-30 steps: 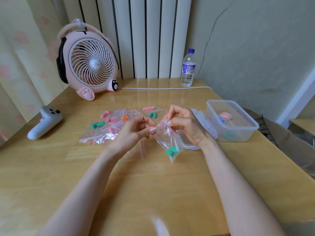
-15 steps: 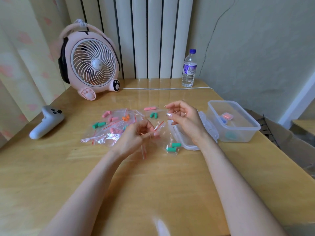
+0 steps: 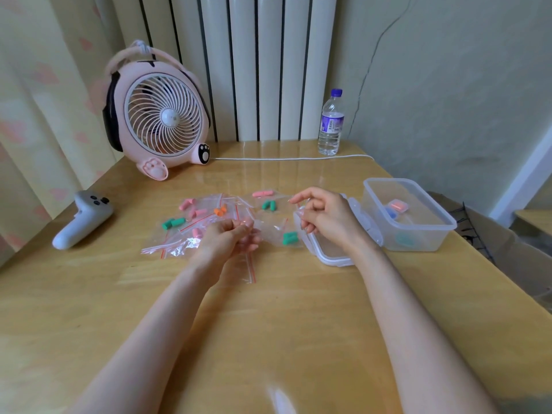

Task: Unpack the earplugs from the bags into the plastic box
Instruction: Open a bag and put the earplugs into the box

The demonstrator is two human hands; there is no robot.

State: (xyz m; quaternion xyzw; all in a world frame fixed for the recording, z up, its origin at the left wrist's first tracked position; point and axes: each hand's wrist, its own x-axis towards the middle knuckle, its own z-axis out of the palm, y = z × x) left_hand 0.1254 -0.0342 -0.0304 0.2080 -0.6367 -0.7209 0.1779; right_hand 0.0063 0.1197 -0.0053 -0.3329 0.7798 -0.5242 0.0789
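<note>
Loosely curled and holding nothing I can make out, the right hand (image 3: 325, 218) hovers over the lid (image 3: 333, 257) that lies against the box's (image 3: 433, 239) left wall. The left hand (image 3: 228, 242), further left of the box, has its fingers curled tight at the edge of a clear bag (image 3: 276, 227); whether it pinches the film I cannot tell, since the plastic is see-through there. That bag lies flat on the table, just left of the lid, with two green earplugs (image 3: 289, 238) in its near corner. More bags (image 3: 191, 228) of pink, green and orange plugs lie well left of the box, which already holds a few plugs. The bag looks feather-light, limp and slick, so it should be taken by the stiffer zip strip, one pinch on each lip, and pulled apart. The foam plugs are soft and may roll, so tipping them out right over the box seems safest.
</note>
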